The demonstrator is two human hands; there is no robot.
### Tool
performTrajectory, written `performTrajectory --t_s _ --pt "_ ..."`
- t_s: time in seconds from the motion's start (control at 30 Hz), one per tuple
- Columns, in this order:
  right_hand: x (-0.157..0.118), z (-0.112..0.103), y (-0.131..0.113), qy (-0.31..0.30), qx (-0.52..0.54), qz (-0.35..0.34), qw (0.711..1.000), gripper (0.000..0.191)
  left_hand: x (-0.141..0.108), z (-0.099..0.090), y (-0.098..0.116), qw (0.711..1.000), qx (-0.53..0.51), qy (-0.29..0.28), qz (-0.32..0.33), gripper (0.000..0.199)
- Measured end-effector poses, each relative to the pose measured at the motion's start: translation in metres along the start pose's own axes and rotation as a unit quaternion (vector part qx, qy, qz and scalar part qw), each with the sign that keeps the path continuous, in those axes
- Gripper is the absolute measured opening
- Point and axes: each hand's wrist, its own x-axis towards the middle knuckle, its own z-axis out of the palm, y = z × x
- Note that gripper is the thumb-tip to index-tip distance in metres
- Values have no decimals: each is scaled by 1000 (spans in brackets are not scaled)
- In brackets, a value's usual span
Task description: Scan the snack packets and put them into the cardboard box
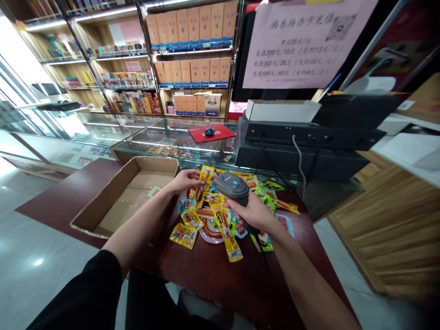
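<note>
My right hand is wrapped around a dark grey barcode scanner, whose top shows a small blue light. To its left, my left hand pinches a yellow snack packet close to the scanner's head. Beneath both hands spreads a pile of snack packets in yellow, green and blue. A long yellow packet lies at the front of the pile, partly over a clear pack with a sausage. Smaller yellow packets rest at the pile's left front. The scanner's grip is mostly hidden by my fingers.
Left of the pile, an open cardboard box holds a small packet. Behind are a glass counter, a red mouse pad with a mouse, and black equipment with cables. The dark red table ends near my lap.
</note>
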Motion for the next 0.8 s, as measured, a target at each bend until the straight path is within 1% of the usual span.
performTrajectory --t_s 0.13,0.23,0.4,0.5,0.7,0.8 --pt "1 -2 -1 -3 -28 -8 1000 24 0 3 4 999 42 -8 -20 49" --pt "2 -4 -1 0 -46 -18 999 22 -1 5 8 997 60 -12 -36 49" --pt "2 -4 -4 -1 -36 -9 999 21 -4 7 14 996 71 -9 -46 53" --pt "1 -4 -5 7 -41 -10 999 21 -4 6 15 996 75 -10 -47 54" --pt "1 -4 -6 31 -49 -4 998 20 -3 2 12 995 82 -42 -30 52" --pt "0 -4 -7 30 -50 -7 998 21 -3 1 11 995 77 -50 -26 53"
